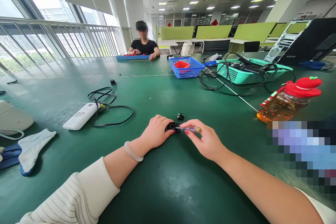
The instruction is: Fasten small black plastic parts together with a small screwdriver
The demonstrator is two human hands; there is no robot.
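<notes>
My left hand (156,130) is closed around a small black plastic part (172,126) on the green table; its exact kind is partly hidden by my fingers. In my right hand (206,139) is a screwdriver (193,129) with a clear purplish handle, held between thumb and fingers. It lies nearly level, its tip pointing left and meeting the black part. Just beyond my hands sits another small black piece (180,116) with metal bits showing.
On the left lie a white power bank (82,116) with a black cable (111,125) and a glove (34,148). Rightward stand a red-lidded bottle (285,103), a blue basket (187,71) and a green basket (243,79) of cables. A person (144,45) sits across the table (162,189).
</notes>
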